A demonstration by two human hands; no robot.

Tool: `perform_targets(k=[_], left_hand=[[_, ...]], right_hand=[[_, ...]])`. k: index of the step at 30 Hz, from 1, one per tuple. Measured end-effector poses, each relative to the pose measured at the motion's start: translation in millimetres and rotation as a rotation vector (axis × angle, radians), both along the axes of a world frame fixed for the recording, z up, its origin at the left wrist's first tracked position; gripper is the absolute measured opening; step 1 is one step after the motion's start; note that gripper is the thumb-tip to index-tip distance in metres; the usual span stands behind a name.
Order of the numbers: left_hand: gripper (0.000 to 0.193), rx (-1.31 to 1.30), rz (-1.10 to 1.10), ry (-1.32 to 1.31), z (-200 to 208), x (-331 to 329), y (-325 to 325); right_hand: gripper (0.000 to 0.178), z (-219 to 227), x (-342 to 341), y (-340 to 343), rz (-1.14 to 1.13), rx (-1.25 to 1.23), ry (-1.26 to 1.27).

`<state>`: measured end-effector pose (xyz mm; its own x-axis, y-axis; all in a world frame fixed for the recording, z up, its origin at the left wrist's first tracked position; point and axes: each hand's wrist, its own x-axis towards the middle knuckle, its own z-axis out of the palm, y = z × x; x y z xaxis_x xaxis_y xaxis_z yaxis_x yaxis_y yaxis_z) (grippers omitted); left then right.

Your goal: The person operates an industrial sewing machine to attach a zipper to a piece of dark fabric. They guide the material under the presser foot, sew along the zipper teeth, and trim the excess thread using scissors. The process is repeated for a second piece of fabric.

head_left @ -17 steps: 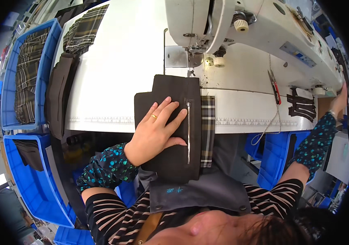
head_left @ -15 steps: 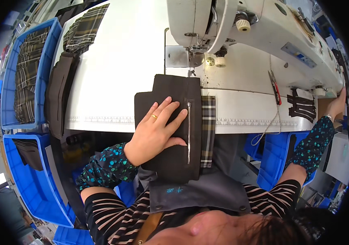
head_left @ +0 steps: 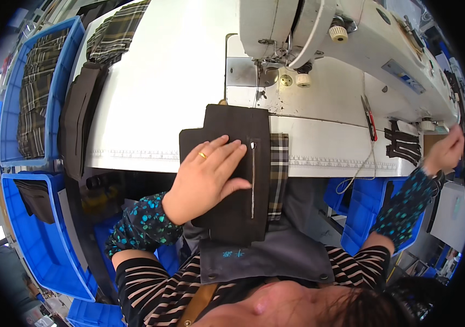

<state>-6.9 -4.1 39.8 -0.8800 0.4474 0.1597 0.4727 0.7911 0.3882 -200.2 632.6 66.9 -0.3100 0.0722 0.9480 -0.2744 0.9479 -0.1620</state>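
My left hand (head_left: pixel 205 174) lies flat, fingers stretched, on a dark brown fabric panel (head_left: pixel 232 122) with a stepped upper left corner. A closed metal zipper (head_left: pixel 253 185) runs lengthwise along the panel, just right of my thumb. From under the panel's right edge shows a plaid fabric strip (head_left: pixel 279 163). The panel's far edge lies short of the needle of the white sewing machine (head_left: pixel 276 32); its near end hangs over the table edge onto my lap. My right hand (head_left: pixel 445 152) is raised near the machine's right end, fingers loosely extended, slightly blurred, with nothing visible in it.
Red-handled thread snips (head_left: pixel 371 125) and dark fabric strips (head_left: pixel 402 143) lie right on the table. To the left are a stack of brown pieces (head_left: pixel 82 117), plaid pieces (head_left: pixel 115 35) and a blue bin (head_left: pixel 61 95) of plaid fabric. More blue bins (head_left: pixel 52 261) stand below table height.
My right hand has come away from the machine's right end, moving slightly toward me. My left hand stays on the panel, thumb slightly lifted. The whole view has shifted a little.
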Motion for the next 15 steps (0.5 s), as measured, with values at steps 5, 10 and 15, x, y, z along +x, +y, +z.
perform_targets(k=[5,10,15], left_hand=[[0.024,0.197,0.14,-0.034,13.9,-44.6,0.5],[0.029,0.178,0.143,0.19,-6.1,-75.4,4.1],[0.033,0.157,0.166,0.122,-20.8,-69.2,-0.6]], right_hand=[[0.018,-35.5,80.9,-212.9,0.113,0.456,-0.55],[0.037,-56.3,78.0,-225.0,-0.02,0.611,-0.689],[0.039,-49.8,72.5,-220.0,-0.031,0.608,-0.606]])
